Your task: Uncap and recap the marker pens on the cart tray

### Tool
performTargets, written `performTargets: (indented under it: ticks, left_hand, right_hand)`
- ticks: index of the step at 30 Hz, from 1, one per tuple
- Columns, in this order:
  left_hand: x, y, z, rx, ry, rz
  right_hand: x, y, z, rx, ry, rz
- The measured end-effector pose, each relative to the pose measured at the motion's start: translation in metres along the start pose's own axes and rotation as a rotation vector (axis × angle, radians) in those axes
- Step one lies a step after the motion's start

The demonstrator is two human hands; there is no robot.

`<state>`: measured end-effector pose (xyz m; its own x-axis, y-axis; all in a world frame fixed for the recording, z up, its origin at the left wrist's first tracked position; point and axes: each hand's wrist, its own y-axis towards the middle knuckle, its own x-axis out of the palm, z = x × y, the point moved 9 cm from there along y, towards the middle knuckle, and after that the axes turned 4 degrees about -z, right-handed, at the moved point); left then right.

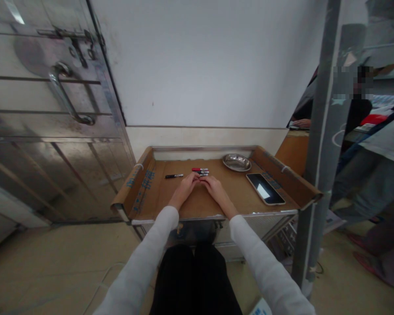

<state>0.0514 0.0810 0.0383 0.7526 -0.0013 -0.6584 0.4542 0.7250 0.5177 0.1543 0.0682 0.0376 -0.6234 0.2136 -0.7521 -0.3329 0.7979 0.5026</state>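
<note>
My left hand [187, 184] and my right hand [214, 187] meet over the middle of a cardboard-lined tray table [164, 197]. Their fingers are bent together, tip to tip; whatever they may pinch is too small and covered to name. Just beyond the fingertips lies a red pen [199, 169] with a clear or silvery end. Close below it are one or more dark pens [203, 174], partly covered by my fingers. A black pen [174, 176] lies apart, left of my left hand.
A shallow metal dish [237, 162] stands at the tray's back right, and a phone [265, 189] lies in front of it. Folded cardboard walls rise at both sides. A grey post [321, 131] stands at the right, people beyond it. A metal door [52, 109] is at the left.
</note>
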Motion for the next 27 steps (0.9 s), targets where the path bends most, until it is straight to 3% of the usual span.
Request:
performTargets:
  ticks: [3, 7, 12, 18, 22, 24, 27]
  left_hand:
    - [0.0, 0.002, 0.002, 0.042, 0.138, 0.015]
    - [0.006, 0.002, 0.004, 0.033, 0.271, -0.062]
    - [0.006, 0.001, 0.008, 0.016, 0.294, -0.1]
    - [0.004, 0.002, 0.004, -0.013, 0.279, -0.061]
    - [0.002, 0.002, 0.003, -0.01, 0.255, -0.046]
    - [-0.004, 0.001, 0.003, -0.03, 0.289, -0.001]
    - [-0.016, -0.002, -0.004, -0.136, 0.425, 0.106]
  right_hand:
    - [-0.006, -0.002, 0.008, 0.102, -0.109, 0.036]
    - [-0.02, -0.01, 0.023, 0.319, -0.306, 0.116]
    - [-0.019, -0.015, 0.036, 0.435, -0.411, 0.078]
    - [-0.011, -0.01, 0.027, 0.319, -0.303, 0.038]
    - [-0.001, -0.005, 0.006, 0.118, -0.121, -0.005]
    - [0.003, -0.004, -0.003, 0.019, -0.01, -0.026]
    - [0.005, -0.002, 0.0, 0.013, 0.015, -0.018]
